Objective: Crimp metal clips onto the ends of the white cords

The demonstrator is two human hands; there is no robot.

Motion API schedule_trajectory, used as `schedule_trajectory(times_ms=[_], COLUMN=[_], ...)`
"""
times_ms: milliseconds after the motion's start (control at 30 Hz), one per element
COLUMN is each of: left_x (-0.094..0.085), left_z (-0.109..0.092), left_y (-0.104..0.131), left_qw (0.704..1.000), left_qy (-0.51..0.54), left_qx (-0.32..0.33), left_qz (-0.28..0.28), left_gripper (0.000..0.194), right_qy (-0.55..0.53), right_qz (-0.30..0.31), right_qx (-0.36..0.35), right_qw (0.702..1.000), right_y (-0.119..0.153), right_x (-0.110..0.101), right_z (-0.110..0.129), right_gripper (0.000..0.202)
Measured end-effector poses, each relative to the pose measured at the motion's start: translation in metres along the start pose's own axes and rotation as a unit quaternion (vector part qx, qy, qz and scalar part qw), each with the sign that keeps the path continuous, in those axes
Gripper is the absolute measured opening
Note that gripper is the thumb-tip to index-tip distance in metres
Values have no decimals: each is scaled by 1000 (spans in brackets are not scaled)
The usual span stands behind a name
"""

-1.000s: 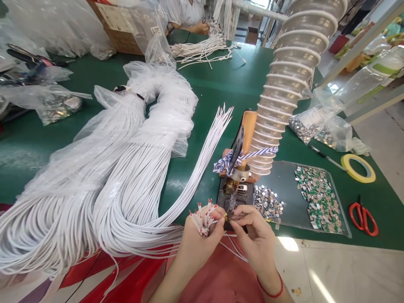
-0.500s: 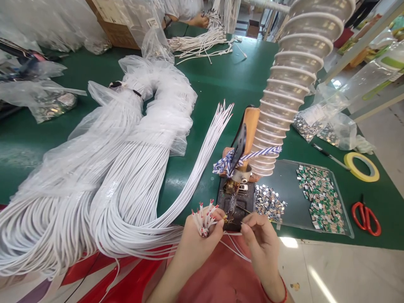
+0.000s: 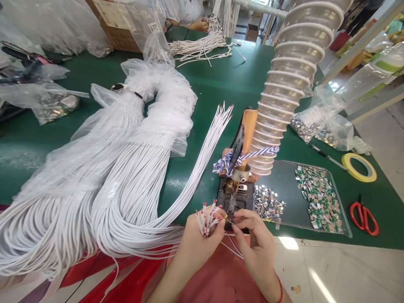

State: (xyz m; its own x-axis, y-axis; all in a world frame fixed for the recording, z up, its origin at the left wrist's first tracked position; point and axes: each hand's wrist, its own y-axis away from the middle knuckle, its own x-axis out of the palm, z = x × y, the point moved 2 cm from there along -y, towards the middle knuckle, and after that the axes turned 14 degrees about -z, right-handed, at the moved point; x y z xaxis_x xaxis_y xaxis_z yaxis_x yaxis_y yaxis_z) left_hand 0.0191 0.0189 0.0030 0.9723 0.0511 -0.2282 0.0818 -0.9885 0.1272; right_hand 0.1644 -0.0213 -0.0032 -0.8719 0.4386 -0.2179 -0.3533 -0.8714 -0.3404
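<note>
My left hand (image 3: 202, 237) is closed round a bunch of white cables (image 3: 207, 219) whose red-tipped ends fan out above the fist. Its thumb and forefinger pinch at the front edge of a black soldering fixture (image 3: 225, 204). Close on the right, my right hand (image 3: 254, 240) has its fingertips together at a thin wire end near the left fingertips; what exactly it pinches is too small to tell. Behind both hands, an orange-handled tool (image 3: 250, 124) is tied with blue-and-white cord (image 3: 225, 162) above the fixture, beside a ribbed clear hose (image 3: 273, 109).
Large bundles of white cable (image 3: 126, 185) cover the left. A tray (image 3: 292, 200) of small metal connectors and green boards lies right, with red scissors (image 3: 364, 216), yellow tape (image 3: 359, 167) and a pen (image 3: 328, 157) beyond. Another person's hand (image 3: 200, 25) shows at the back.
My right hand has moved left, closer to my left hand and the fixture. The left hand stays nearly in place, still round the cables. The view has shifted slightly.
</note>
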Motion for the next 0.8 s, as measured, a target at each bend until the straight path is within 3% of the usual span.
schedule_trajectory(times_ms=[800], left_x=[-2], left_z=[-14], left_y=[-4], left_qw=[994], left_qy=[89], left_qx=[-50], left_qz=[-30], left_gripper=[14], right_qy=[-42], right_qz=[-5], right_qx=[37], right_qw=[998], right_y=[-5], right_x=[8], right_z=[-1], right_gripper=[18])
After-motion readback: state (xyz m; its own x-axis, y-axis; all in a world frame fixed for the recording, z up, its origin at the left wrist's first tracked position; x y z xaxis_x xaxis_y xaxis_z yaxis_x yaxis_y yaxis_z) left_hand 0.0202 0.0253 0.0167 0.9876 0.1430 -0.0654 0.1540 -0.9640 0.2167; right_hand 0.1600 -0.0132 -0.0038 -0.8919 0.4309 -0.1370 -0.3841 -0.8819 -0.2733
